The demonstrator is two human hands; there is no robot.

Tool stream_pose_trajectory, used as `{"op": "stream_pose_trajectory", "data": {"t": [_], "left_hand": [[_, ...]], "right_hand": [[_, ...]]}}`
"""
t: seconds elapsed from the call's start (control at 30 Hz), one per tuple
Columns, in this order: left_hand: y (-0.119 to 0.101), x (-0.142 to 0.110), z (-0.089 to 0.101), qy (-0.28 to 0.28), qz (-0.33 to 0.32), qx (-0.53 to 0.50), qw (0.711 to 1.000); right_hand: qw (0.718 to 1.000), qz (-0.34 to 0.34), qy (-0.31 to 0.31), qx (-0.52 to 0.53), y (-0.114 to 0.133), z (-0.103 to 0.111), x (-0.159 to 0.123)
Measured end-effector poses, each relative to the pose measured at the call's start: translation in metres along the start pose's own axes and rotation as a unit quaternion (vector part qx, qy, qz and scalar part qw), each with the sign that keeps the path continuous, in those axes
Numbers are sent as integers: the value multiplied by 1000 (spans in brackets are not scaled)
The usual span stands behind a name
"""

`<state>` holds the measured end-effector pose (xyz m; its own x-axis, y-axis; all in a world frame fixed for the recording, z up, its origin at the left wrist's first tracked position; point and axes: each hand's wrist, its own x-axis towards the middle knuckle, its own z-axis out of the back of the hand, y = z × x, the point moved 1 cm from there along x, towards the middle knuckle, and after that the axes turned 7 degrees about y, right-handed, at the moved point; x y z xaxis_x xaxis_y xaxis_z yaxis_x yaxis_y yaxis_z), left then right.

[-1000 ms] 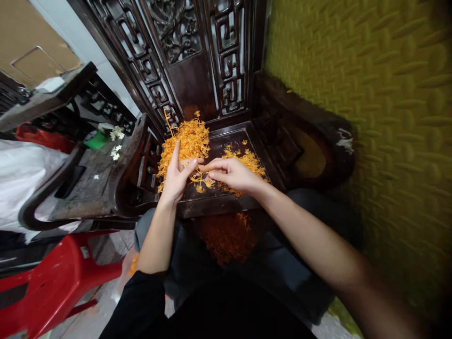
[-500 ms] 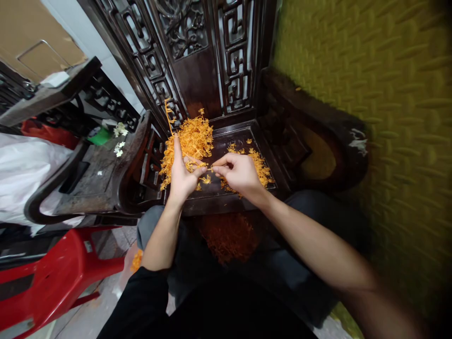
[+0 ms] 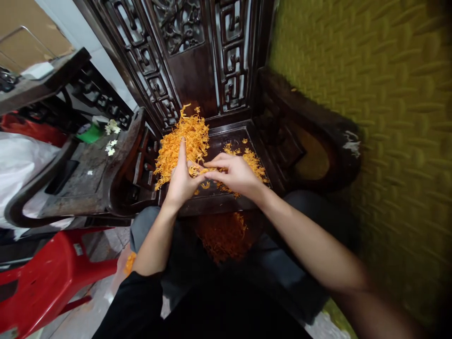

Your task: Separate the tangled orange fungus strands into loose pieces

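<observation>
A large heap of thin, branched orange pieces [image 3: 189,134], plastic-looking, lies on the left of the dark wooden seat [image 3: 226,141]. My left hand [image 3: 178,183] is in front of this heap, index finger pointing up, with thumb and other fingers closed on a small orange branched piece [image 3: 195,169]. At its thumb tip, the fingertips of my right hand [image 3: 236,174] come together in a pinch; what lies between them is too small to make out. Smaller orange bits [image 3: 254,162] are spread on the seat behind and beyond the right hand. A few loose bits [image 3: 205,185] lie below the fingers.
Carved armrests [image 3: 339,136] flank the seat, and a latticed backrest [image 3: 192,75] rises behind. A darker orange pile [image 3: 224,238] shows below the seat edge. At left are a red plastic chair [image 3: 52,278], a second wooden seat [image 3: 81,188] and a green roll [image 3: 89,133].
The orange strip that stood up past my left index finger no longer shows there. My right fingers have moved left, up against the left thumb. The whole view has shifted slightly.
</observation>
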<state>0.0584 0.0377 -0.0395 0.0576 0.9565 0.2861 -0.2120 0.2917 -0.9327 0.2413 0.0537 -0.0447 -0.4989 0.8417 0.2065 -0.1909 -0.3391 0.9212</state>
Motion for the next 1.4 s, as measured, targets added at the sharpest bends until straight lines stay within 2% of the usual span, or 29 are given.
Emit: {"op": "stream_pose_trajectory", "data": {"t": [0.1, 0.17, 0.23, 0.3, 0.33, 0.37, 0.4, 0.47, 0.57, 0.67, 0.77, 0.83, 0.97, 1.07, 1.17, 1.2, 1.27, 1.33, 1.4], "left_hand": [[-3, -3, -2, 30, 2, 39, 999], [0, -4, 1, 35, 8, 39, 999], [5, -3, 7, 30, 18, 21, 999], [13, -3, 12, 34, 27, 11, 999], [17, -2, 13, 42, 21, 15, 999], [20, -2, 13, 53, 7, 25, 998], [21, -2, 11, 65, -11, 41, 997], [22, -2, 5, 96, -23, 88, 991], [14, -5, -3, 149, 63, 165, 973], [4, -6, -3, 167, 123, 206, 956], [-2, -6, -1, 169, 97, 233, 953], [-2, -6, -1, 171, 80, 242, 952], [2, 0, 1, 150, 103, 177, 967], [16, 8, 12, 70, 113, 150, 980], [34, 17, 23, -26, 129, 118, 984], [39, 19, 24, -45, 132, 74, 987], [43, 22, 23, -63, 129, -43, 989], [40, 22, 18, -59, 127, -142, 980], [31, 20, 12, -41, 135, -201, 969]], "right_hand": [[1000, -13, 3, -25, 0, -4, 0], [998, -31, -32, -41, -6, 6, 2], [987, -45, -147, -50, -16, 26, 4], [958, -49, -283, -23, -27, 51, 6], [947, -47, -319, 9, -30, 61, 6], [946, -40, -319, 41, -32, 67, 6], [955, -34, -288, 67, -32, 68, 5], [980, -28, -177, 89, -24, 57, 3], [999, -8, -20, 43, -4, 24, -2], [998, 12, 51, -21, 10, 1, -4], [997, 19, 67, -40, 6, -9, -1], [997, 38, 60, -14, -3, -14, 2], [994, 27, -12, 109, -9, -21, 2], [955, 47, -84, 279, 10, -11, -5], [914, 81, -101, 385, 29, 11, -10], [912, 70, -92, 394, 30, 16, -9], [920, -5, -57, 387, 22, 18, -5], [926, -100, -18, 363, 5, 10, 0], [931, -158, 4, 330, -11, -1, 4]]}}
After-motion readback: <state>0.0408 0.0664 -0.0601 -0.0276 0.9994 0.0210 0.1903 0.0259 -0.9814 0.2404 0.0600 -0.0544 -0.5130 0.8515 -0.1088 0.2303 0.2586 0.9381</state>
